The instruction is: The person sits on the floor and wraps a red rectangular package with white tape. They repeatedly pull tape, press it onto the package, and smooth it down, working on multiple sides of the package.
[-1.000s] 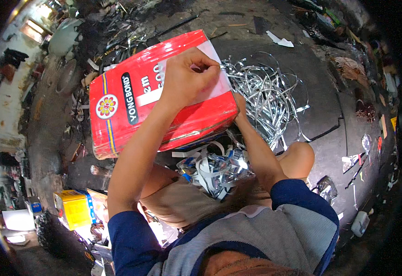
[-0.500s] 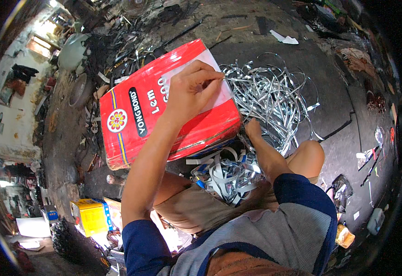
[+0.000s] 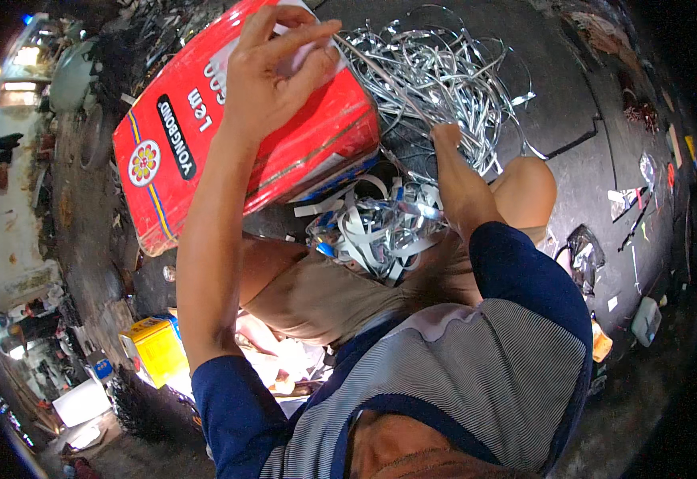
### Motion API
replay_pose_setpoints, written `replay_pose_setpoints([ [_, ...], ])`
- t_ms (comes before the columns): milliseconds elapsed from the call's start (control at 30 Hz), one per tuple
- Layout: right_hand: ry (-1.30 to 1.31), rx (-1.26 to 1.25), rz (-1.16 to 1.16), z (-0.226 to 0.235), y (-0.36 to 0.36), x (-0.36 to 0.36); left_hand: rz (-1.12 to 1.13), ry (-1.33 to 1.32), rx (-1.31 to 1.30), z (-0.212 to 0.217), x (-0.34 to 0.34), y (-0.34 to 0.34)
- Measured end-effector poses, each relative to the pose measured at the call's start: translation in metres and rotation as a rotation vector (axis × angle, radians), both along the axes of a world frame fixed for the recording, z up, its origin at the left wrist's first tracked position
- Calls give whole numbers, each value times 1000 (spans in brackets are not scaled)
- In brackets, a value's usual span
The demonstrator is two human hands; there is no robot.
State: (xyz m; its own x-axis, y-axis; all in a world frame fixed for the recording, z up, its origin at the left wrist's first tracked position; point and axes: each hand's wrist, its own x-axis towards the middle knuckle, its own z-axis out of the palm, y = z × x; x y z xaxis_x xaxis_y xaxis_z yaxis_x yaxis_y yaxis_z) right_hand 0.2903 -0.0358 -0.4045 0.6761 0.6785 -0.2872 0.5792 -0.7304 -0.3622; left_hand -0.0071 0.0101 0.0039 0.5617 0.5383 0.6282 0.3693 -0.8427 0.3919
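Note:
My left hand [image 3: 272, 76] is over the large red rectangular tin [image 3: 316, 144]. Its thumb and index finger are stretched out and apart. A thin silver strip [image 3: 384, 73] runs from beside the left index fingertip to my right hand [image 3: 446, 134]. The right fingers are closed around this strip, low beside a tangled heap of shiny silver strips [image 3: 452, 76]. Between my legs lies a second bundle, of white and clear strips [image 3: 376, 231], with some blue bits.
A yellow box [image 3: 157, 351] stands on the floor to the left, near a white panel [image 3: 82, 401]. To the right lie a crumpled dark plastic bag [image 3: 584, 249] and a pale container [image 3: 647, 322]. Dark scraps cover the floor's far left.
The left thumb and index finger, pinched together before, are now apart. My right hand has moved away from the tin's corner, and the strip now stretches straight between the hands. The view has shifted.

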Motion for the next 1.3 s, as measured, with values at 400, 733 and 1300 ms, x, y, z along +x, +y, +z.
replay_pose_setpoints([
  [400, -217, -146, 42, -23, -44, 21, 101, 223, 148, 9, -1, 2],
  [733, 105, 455, 636, -21, -80, -149, 51, 206, 25, 16, 9, -10],
  [1300, 644, 427, 1399, 329, -164, -113, -17, -132, -828, -78, -6, -212],
])
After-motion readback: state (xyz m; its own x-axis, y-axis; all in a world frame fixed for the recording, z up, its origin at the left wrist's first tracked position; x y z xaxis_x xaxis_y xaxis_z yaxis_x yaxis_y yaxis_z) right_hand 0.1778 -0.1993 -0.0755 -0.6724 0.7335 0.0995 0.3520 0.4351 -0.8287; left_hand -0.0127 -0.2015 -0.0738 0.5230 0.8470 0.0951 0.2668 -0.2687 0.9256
